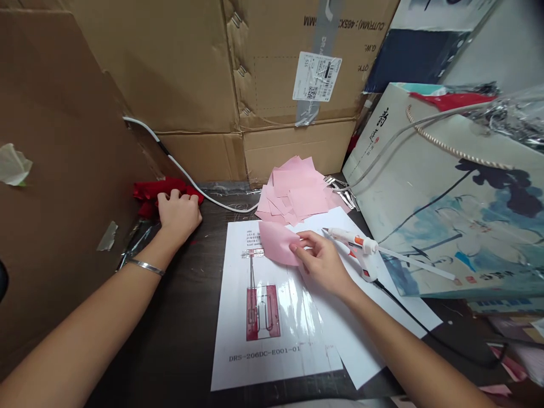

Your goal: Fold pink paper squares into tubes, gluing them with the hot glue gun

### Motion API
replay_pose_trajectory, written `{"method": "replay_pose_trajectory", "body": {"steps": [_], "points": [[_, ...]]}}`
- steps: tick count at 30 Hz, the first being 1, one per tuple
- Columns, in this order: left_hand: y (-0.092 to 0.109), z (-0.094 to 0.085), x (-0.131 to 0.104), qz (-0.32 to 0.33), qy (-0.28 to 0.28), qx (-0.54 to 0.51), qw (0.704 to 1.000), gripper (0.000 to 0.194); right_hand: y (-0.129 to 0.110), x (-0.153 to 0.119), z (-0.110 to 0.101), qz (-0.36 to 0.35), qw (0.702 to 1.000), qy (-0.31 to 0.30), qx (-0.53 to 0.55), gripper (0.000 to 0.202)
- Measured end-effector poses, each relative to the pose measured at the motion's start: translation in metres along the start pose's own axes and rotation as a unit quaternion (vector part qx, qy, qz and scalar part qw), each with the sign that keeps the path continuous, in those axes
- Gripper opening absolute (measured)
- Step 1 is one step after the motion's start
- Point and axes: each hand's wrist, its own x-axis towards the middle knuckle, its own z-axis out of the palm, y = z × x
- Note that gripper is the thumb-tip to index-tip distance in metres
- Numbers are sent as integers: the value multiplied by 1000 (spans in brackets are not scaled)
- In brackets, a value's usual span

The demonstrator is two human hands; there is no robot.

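Observation:
Between the thumb and fingers of my right hand [321,260] is a pink paper piece [278,242], raised over the upper part of a printed sheet [238,362]. That sheet shows a drawing with dark red blocks. My left hand [179,212] reaches to the left, its fingers curled down onto a bundle of red fabric [147,195]; what the fingertips pinch is hidden. Beyond my right hand lies a heap of pink paper pieces [297,187]. To its right a white hot glue gun [359,246] rests on a plain white sheet [340,317].
Cardboard walls [170,62] close off the back and left. A large patterned paper bag [459,198] stands on the right. Silvery strips [346,192] lie behind the glue gun. A white cable [191,178] runs along the back, and a black cord [408,309] trails right.

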Motion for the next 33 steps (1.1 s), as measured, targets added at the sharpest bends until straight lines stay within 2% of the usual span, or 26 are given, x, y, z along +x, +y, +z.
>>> {"method": "replay_pose_trajectory", "body": {"steps": [6,7,8,9,10,11,13,15,17,19,22,26,29,32,33], "points": [[30,-21,-16,37,17,-47,998,38,12,-5,-2,32,998,-34,39,39],[39,-27,-22,41,22,-72,996,38,12,-6,-2,29,998,-37,43,39],[50,-32,-28,28,26,-167,985,38,11,-6,-2,25,997,-42,53,40],[62,-37,-35,2,19,-285,958,38,11,-7,-1,20,996,-50,69,41],[76,-42,-41,-32,0,-419,907,39,9,-7,-1,15,994,-61,90,43],[89,-46,-48,-59,-39,-554,830,42,8,-8,-1,9,991,-73,115,44],[113,-51,-60,-45,-94,-628,772,48,6,-8,0,7,984,-86,155,46],[130,-54,-69,-45,-147,-701,696,58,5,-8,0,18,985,-64,162,47],[136,-54,-74,-53,-160,-731,661,49,5,-9,-1,36,988,-25,150,49],[137,-53,-77,-66,-156,-743,648,43,6,-9,-2,55,989,2,134,55],[136,-51,-83,-85,-145,-739,653,39,6,-8,-3,85,989,4,119,60],[136,-50,-86,-95,-125,-692,704,37,9,-8,-3,95,990,-20,107,35],[121,-47,-73,-126,-69,-620,771,38,11,-10,-2,83,991,-31,97,25],[92,-37,-50,-169,10,-502,848,42,12,-14,0,69,994,-28,81,23],[82,-33,-42,-165,29,-367,915,44,12,-15,1,65,995,-27,76,22]]}}
